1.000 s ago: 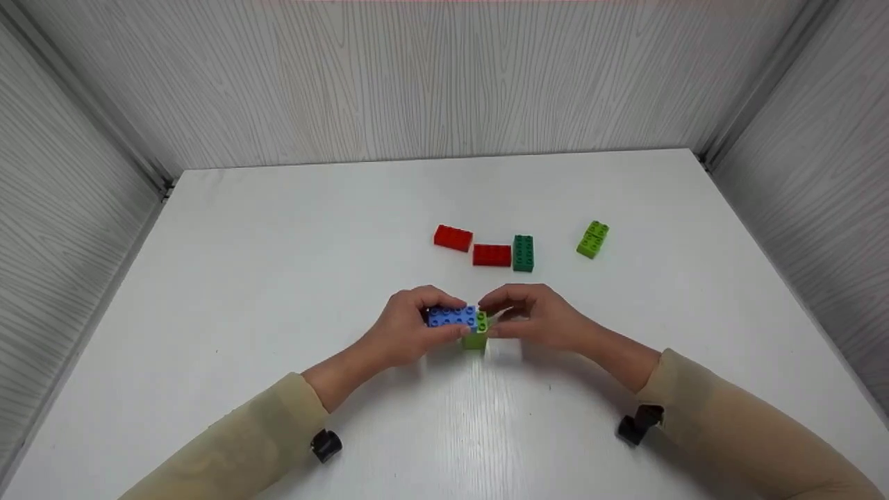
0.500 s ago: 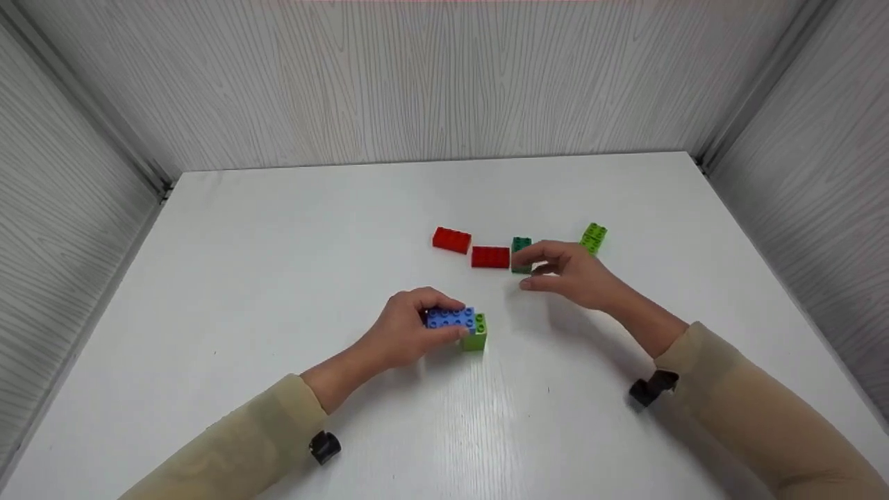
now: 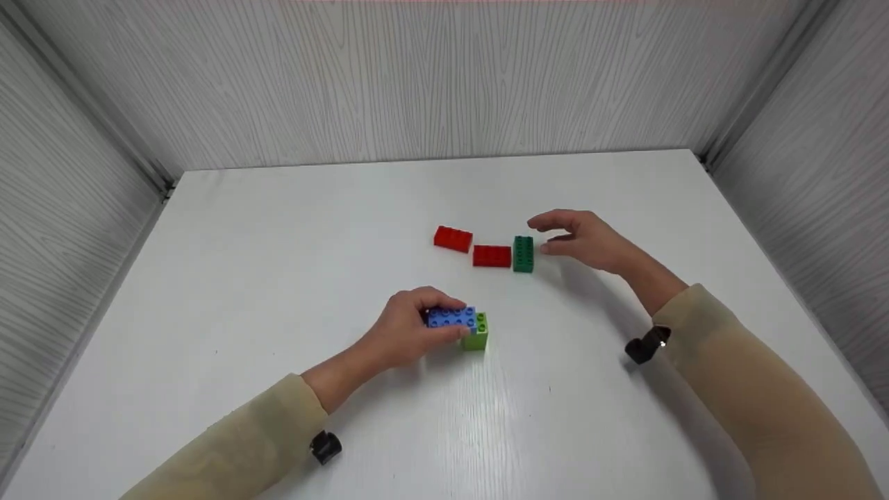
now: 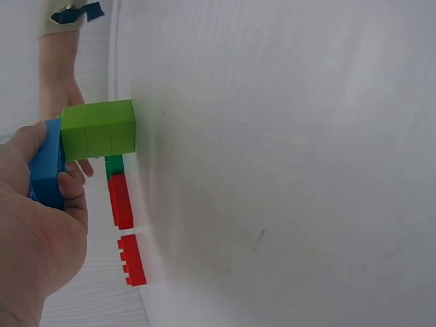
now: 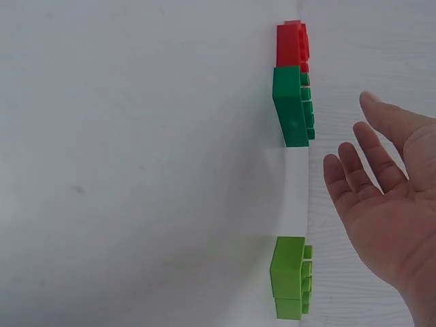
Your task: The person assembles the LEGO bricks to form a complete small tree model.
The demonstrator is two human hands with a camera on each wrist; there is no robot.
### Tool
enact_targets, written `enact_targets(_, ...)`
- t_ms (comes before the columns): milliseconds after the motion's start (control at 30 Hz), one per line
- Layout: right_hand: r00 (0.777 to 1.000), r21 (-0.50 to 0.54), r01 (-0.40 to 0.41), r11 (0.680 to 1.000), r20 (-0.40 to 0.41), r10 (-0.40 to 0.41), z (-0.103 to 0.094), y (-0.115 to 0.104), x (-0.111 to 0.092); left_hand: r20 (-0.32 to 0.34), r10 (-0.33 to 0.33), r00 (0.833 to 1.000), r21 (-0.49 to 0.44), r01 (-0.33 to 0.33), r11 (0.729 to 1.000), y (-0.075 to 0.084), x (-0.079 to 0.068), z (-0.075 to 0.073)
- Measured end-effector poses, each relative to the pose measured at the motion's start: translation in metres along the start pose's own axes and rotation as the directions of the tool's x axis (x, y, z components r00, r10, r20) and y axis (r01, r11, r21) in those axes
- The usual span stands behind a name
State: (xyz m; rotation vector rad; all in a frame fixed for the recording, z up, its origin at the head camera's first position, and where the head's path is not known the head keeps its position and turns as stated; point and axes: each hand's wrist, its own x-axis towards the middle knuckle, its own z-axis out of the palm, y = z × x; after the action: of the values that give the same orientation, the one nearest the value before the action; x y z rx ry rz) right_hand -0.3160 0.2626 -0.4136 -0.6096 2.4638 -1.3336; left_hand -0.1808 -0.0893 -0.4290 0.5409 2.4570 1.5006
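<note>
My left hand (image 3: 410, 328) pinches a blue building brick (image 3: 451, 318) between thumb and fingers. The brick sits on top of a lime green stack (image 4: 99, 129) of several small blocks and juts out to the left of it. Over the right part of the table my right hand (image 3: 587, 239) hovers with relaxed, spread fingers and holds nothing. Close to its fingertips, on the left, lies a dark green brick (image 3: 524, 254). Two small lime green bricks (image 5: 289, 278) lie end to end below the right hand in the right wrist view; in the head view that hand hides them.
One red brick (image 3: 492, 256) lies against the dark green brick's left side. Another red brick (image 3: 453, 239) sits slightly behind it, further left. The white table (image 3: 292, 229) ends at grainy panels (image 3: 444, 83) at the back and sides.
My right hand has left the lime green stack and moved back and right, past the dark green brick, over the loose lime green bricks. The left hand stays where it was.
</note>
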Motion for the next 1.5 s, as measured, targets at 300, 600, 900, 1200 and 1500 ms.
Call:
enact_targets(300,0.994,-0.054,-0.069,0.996,0.085,0.074,-0.003,0.008,0.014,0.003,-0.009,1.000,0.011,0.009,1.000,0.000,-0.003,0.001)
enact_targets(600,0.984,-0.081,-0.077,0.994,0.155,0.088,0.003,0.012,0.022,-0.001,-0.007,1.000,0.005,0.007,1.000,-0.002,-0.004,0.000)
enact_targets(900,0.981,-0.098,-0.070,0.993,0.173,0.087,0.010,0.015,0.024,-0.001,-0.016,1.000,-0.003,0.016,1.000,-0.001,-0.006,-0.001)
enact_targets(1200,0.979,-0.131,-0.063,0.989,0.186,0.087,0.013,0.016,0.019,0.007,-0.001,1.000,-0.005,0.001,1.000,-0.003,-0.005,-0.002)
enact_targets(1500,0.970,-0.181,-0.085,0.980,0.211,0.123,0.022,0.010,0.013,-0.001,-0.011,1.000,-0.002,0.011,1.000,-0.003,-0.006,-0.002)
